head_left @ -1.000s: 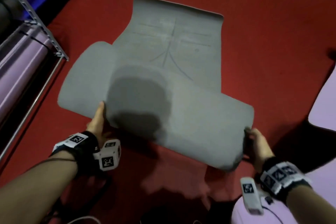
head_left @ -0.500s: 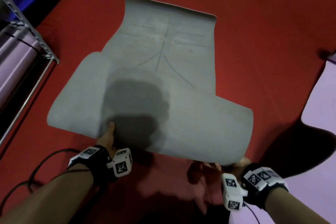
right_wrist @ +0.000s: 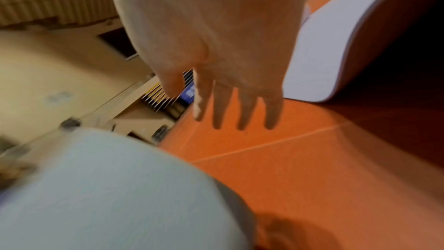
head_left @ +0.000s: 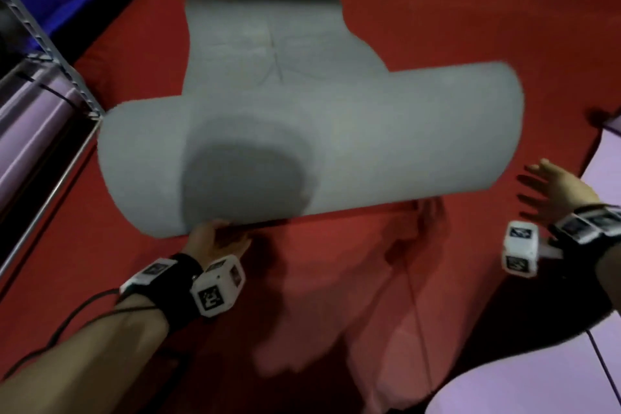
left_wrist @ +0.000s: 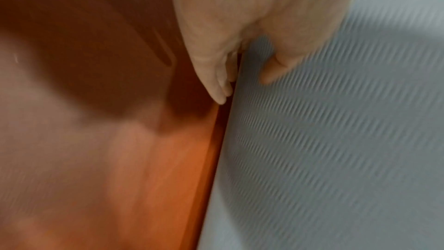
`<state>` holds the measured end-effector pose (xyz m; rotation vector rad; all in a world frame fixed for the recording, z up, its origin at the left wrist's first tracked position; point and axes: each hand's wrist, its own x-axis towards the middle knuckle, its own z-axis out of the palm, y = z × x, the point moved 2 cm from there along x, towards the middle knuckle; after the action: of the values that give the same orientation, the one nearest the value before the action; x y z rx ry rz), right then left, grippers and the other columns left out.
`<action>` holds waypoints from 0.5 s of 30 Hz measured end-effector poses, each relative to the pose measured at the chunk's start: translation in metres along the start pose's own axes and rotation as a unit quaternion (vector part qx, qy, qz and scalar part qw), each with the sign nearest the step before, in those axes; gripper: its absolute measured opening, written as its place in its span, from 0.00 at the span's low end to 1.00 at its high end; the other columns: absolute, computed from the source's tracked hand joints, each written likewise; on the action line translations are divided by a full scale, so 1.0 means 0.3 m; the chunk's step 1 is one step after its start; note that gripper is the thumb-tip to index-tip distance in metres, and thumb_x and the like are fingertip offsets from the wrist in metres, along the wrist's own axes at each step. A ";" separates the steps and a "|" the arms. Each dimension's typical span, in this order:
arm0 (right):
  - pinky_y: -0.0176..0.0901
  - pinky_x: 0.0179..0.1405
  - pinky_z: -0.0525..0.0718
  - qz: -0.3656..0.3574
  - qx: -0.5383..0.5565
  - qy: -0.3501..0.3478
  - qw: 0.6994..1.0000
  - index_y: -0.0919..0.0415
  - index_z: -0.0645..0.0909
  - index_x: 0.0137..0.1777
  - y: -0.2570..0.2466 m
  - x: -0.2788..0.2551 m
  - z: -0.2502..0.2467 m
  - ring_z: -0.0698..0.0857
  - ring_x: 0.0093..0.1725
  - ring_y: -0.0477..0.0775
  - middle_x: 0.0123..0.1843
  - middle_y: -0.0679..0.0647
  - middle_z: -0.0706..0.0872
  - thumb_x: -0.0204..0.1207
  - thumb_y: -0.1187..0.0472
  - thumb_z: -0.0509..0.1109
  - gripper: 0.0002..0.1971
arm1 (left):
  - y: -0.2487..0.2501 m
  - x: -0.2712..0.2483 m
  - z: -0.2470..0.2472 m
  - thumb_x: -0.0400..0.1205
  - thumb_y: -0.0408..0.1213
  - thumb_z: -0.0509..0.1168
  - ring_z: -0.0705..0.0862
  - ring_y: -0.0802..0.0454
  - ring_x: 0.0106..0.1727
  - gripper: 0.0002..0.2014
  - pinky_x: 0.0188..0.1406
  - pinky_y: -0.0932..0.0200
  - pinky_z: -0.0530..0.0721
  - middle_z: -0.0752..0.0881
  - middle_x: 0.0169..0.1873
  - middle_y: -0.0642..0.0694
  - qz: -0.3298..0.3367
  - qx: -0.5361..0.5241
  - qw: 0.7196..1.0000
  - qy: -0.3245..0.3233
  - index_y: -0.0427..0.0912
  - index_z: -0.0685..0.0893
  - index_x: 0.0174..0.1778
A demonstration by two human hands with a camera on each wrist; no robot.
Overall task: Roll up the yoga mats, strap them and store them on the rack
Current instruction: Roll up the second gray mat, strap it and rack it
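Observation:
A grey yoga mat [head_left: 302, 111] lies on the red floor with its near end lifted and curled over. My left hand [head_left: 215, 239] pinches that lifted near edge, thumb on the ribbed outer face and fingers [left_wrist: 221, 86] underneath the grey mat [left_wrist: 336, 140]. My right hand [head_left: 551, 191] hovers beside the mat's right end with fingers [right_wrist: 242, 109] spread straight, touching nothing. The grey mat's curved end [right_wrist: 108, 187] sits below and left of it in the right wrist view.
A metal rack [head_left: 50, 50] with purple rolled mats [head_left: 30, 131] stands at the left. A lilac mat [head_left: 537, 380] lies on the floor at the right, its corner [right_wrist: 336, 45] close to my right hand. Red floor [head_left: 336, 312] spreads in front of me.
My right hand has let go of the mat's right corner and swung out to the right, fingers spread. The lifted end has risen and swung right. My left hand keeps its hold.

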<state>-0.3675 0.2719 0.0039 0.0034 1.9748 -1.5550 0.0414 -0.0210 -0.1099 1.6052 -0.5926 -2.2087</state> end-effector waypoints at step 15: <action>0.53 0.64 0.77 -0.084 -0.226 0.054 0.969 0.62 0.74 0.76 0.066 0.030 0.306 0.81 0.65 0.65 0.69 0.67 0.81 0.81 0.33 0.58 0.36 | 0.402 -0.064 -0.144 0.81 0.67 0.54 0.79 0.51 0.63 0.32 0.72 0.44 0.67 0.82 0.61 0.51 0.249 0.184 0.946 0.097 0.55 0.69 0.77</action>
<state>-0.3252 0.1941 -0.0283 -0.2766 2.4301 -1.1877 0.0922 -0.1196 -0.0432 1.5898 -1.2498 -1.6139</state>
